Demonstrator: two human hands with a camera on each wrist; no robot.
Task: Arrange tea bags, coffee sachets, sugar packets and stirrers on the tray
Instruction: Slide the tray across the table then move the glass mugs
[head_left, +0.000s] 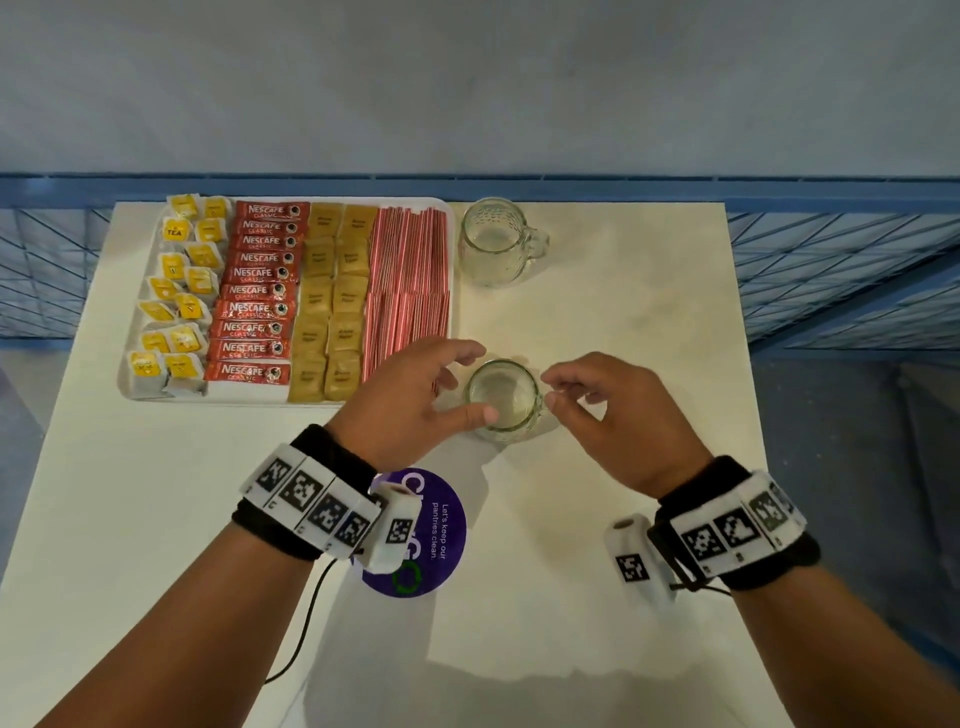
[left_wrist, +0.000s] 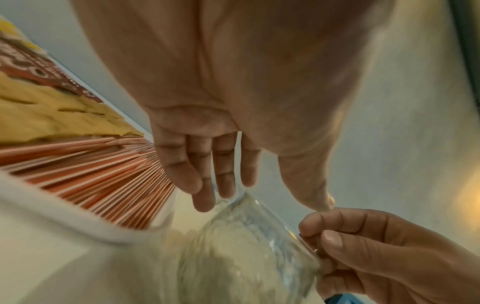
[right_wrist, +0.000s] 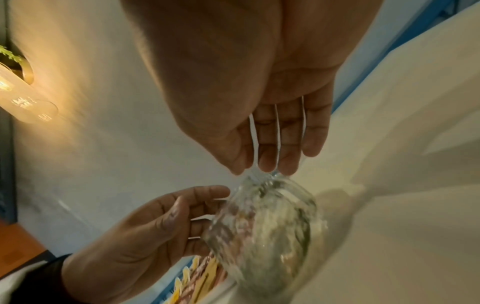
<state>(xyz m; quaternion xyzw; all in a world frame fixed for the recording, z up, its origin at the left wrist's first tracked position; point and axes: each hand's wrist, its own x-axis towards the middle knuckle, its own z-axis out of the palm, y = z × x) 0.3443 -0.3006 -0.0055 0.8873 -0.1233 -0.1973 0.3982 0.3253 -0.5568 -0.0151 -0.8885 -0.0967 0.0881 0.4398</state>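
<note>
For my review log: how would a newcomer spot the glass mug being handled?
Start at the white tray of sachets. Two clear glass handled mugs stand on the table to its right. It is the nearer one, off the tray's near corner, between both hands; the farther mug stands alone.

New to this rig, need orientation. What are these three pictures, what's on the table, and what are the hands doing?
No robot here: a person wears cameras on the head and on both wrists. The head view looks down at a white table. On it a tray holds tea bags, coffee sachets, sugar packets and stirrers. Two glass jars stand beside it. The left hand cups the near jar; the right hand has its fingertips at the jar's handle side. Whether either hand truly grips is unclear. The far jar stands untouched.
</note>
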